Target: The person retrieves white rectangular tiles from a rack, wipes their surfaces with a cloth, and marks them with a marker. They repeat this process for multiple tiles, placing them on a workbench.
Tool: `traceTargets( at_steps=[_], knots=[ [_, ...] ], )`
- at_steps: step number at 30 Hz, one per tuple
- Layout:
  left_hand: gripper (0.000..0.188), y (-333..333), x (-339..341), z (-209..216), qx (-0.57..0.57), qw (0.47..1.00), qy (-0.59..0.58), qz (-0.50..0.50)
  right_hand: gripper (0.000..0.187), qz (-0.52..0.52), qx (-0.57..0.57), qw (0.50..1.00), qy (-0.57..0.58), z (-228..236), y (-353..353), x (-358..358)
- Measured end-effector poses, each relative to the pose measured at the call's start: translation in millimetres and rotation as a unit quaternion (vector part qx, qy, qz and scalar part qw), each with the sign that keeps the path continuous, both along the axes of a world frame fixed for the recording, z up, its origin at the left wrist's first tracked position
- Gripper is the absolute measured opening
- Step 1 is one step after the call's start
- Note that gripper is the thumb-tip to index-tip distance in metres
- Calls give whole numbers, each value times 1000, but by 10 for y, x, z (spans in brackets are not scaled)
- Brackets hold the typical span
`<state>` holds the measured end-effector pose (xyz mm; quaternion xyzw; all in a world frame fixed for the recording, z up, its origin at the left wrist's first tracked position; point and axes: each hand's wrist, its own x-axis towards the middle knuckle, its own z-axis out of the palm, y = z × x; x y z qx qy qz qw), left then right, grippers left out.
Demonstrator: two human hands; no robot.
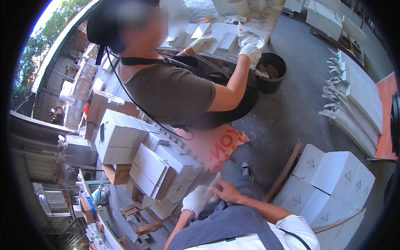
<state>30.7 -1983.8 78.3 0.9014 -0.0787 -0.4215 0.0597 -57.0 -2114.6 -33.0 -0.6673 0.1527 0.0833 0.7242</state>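
Observation:
My left hand (199, 199) wears a white knitted glove, its cuff at the wrist, and is held in front of my waist. Its gloved fingers reach up and to the right, at least one of them stretched out. My bare right hand (227, 192) meets it there, with bent fingers closed on the glove's fabric near the left fingers. The fingertips are partly hidden. Just below both hands is my grey apron (225, 225).
A co-worker (175, 83) in white gloves works at a table (271, 21) with white slabs and a bowl of white paste (255, 37). Beside it stands a black bucket (271, 81). White cartons (121, 137) are stacked at left, others (329, 179) at right. A printed sack (216, 148) lies ahead.

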Motion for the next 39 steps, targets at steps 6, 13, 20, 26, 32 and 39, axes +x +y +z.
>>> traceTargets(
  at_steps=[6, 13, 20, 26, 32, 39],
  knots=[
    [57, -84, 31, -23, 18, 1000, -10, 7, 30, 42, 22, 999, 6, -27, -140, 97],
    [57, -129, 49, -31, 29, 1000, -11, 1, 25, 81, 3, 997, 0, -56, -225, 169],
    [58, -118, 27, 45, -7, 1000, -15, 2, 27, 101, -14, 995, -3, -4, -273, 181],
    [60, -29, -51, 64, -18, 1000, -12, 22, 29, 123, -15, 992, -9, 51, -247, 162],
    [60, 111, -146, -3, -27, 998, -10, 53, 29, 179, -32, 983, -13, 86, -218, 172],
    [53, 326, -343, -126, -5, 993, -12, 118, 28, 249, -34, 968, -19, 65, -95, 178]
  ],
)
